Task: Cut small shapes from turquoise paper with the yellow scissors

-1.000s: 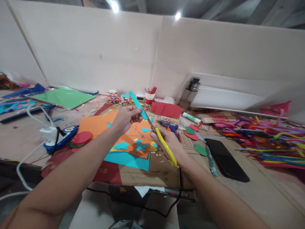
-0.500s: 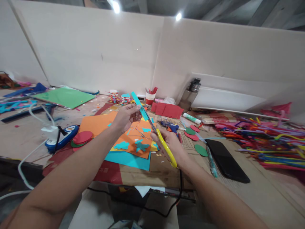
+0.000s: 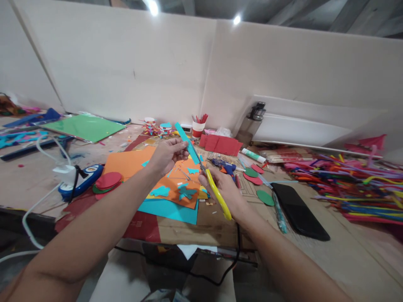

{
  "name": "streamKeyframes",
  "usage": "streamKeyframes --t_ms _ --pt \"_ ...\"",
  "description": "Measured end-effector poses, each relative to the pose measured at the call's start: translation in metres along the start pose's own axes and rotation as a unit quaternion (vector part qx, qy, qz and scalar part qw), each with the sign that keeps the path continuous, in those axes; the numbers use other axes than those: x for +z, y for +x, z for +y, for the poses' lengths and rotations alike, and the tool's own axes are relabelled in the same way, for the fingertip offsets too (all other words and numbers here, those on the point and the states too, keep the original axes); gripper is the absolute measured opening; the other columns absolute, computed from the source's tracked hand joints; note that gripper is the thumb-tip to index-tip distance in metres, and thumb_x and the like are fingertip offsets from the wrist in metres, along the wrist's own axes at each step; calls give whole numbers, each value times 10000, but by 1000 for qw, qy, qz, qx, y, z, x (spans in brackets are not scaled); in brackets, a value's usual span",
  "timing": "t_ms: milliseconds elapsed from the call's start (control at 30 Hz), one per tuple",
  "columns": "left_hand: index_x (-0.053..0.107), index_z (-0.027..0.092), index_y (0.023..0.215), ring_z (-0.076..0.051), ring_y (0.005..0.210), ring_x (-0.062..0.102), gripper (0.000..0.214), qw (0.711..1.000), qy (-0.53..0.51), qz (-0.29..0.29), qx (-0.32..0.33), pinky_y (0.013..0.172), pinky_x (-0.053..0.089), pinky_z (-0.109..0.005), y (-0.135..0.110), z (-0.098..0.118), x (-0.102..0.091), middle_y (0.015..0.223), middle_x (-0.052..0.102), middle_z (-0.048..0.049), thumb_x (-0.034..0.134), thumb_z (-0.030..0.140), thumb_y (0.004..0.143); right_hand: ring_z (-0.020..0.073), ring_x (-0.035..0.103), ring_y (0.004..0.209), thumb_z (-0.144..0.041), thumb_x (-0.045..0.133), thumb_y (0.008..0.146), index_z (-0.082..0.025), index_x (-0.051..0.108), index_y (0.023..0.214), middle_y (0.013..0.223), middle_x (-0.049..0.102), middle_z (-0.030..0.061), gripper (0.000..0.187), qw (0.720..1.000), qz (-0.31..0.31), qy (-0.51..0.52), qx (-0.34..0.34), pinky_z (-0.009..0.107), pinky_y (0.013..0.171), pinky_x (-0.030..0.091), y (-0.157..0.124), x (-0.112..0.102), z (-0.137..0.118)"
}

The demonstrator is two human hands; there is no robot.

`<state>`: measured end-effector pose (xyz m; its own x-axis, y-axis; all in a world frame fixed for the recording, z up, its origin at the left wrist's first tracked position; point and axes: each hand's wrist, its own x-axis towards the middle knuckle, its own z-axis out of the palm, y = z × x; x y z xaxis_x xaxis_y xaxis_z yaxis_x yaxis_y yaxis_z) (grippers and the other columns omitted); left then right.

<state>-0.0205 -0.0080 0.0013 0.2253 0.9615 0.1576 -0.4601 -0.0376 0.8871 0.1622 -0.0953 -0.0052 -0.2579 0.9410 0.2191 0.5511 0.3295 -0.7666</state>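
My left hand (image 3: pixel 171 154) pinches a narrow turquoise paper strip (image 3: pixel 187 141) between thumb and fingers, tilted with its far end up. My right hand (image 3: pixel 224 187) is closed round yellow-handled scissors (image 3: pixel 218 193), whose blades lie along the strip's near right edge. Whether the blades are apart is hard to tell. Below the hands, an orange sheet (image 3: pixel 185 200) lies over a turquoise sheet (image 3: pixel 171 212). Turquoise cut-outs (image 3: pixel 187 192) and small scraps rest on the orange sheet.
A blue glue gun (image 3: pixel 229 167), green and red paper circles (image 3: pixel 265 197) and a black phone (image 3: pixel 300 212) lie to the right. Further right is a heap of pipe cleaners (image 3: pixel 362 184). A power strip (image 3: pixel 81 183) sits at left; a red-and-white cup (image 3: pixel 198 128) stands behind.
The left hand and the turquoise strip have shifted slightly right and down. The scissors' handles have moved a little left. Both hands keep their hold.
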Motion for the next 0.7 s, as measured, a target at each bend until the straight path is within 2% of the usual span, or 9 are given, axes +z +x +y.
streamKeyframes --t_ms 400,700 --pt "554 130 675 -76 522 578 230 1000 7 -7 -2 527 472 -196 1 1 -2 579 600 10 763 224 678 112 474 535 -496 555 853 -200 502 709 587 466 -24 333 1000 -2 6 14 219 488 379 2 3 6" --pt "562 130 719 -78 529 583 227 1000 4 -1 0 522 473 -199 2 2 -3 603 593 15 747 260 702 98 454 464 -492 562 851 -203 517 751 564 458 -41 309 999 -8 32 37 208 435 366 1 6 10"
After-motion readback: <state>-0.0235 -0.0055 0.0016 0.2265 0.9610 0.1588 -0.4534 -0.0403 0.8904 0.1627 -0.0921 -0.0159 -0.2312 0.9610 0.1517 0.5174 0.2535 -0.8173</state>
